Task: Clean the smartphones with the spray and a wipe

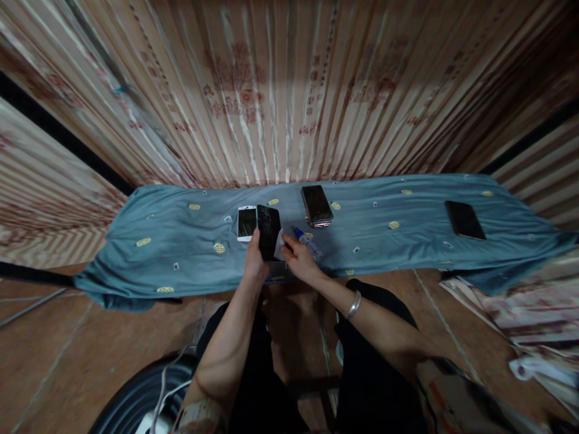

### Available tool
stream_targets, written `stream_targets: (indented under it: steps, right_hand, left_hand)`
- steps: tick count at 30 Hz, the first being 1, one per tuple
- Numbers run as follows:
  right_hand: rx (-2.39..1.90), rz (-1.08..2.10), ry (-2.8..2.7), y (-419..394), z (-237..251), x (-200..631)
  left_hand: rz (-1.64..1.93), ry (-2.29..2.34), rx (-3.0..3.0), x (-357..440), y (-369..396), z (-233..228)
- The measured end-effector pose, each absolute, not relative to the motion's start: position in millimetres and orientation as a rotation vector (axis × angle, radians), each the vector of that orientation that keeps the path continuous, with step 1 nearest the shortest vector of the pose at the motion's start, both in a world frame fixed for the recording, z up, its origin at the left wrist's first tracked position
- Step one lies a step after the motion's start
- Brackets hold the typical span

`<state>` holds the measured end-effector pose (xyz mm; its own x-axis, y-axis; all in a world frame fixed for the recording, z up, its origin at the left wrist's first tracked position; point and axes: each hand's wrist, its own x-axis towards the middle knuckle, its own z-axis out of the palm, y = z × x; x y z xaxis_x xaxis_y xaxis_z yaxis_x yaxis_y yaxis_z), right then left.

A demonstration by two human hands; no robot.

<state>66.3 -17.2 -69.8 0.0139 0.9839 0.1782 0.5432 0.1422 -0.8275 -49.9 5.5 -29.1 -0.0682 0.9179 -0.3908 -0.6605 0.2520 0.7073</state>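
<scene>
Black smartphone [268, 229] at 1 o'clock from left hand [256, 260], which grips it; right hand [297, 255] pinches whitish piece [279, 246], phone's 4 o'clock. Probably light, rigid, slick, breakable: hold side edges.

Held phone [268, 230] glossy, glass-like; cloth [375, 256] creased, soft-sheened; bracelet [354, 305] shiny metal; curtain [280, 144] pleated fabric.

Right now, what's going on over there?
A person's left hand holds a dark phone over the blue cloth, while the right hand holds a pale piece, too blurred to identify, at its right edge. A white phone lies just left, a stack of dark devices beyond the right hand, and a black device far right.
</scene>
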Motion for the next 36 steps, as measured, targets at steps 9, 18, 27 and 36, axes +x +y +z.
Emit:
stream_targets:
  steps: [9, 18, 27, 36]
  right_hand:
    - [-1.385, 0.967, -1.621, -33, -55, 67]
    - [-1.194, 1.259, -1.491, -22, -51, 82]
    - [-1.408, 0.763, -1.87, -33, -36, 89]
    - [-1.382, 0.327, -2.155, -37, -29, 88]
  left_hand:
    - [1.269, 0.968, 0.227, -58, 14, -17]
    - [1.208, 0.85, 0.19, -61, 16, -15]
    - [1.157, 0.869, 0.219, -60, 12, -12]
    - [1.118, 0.827, 0.127, -55, 12, -3]
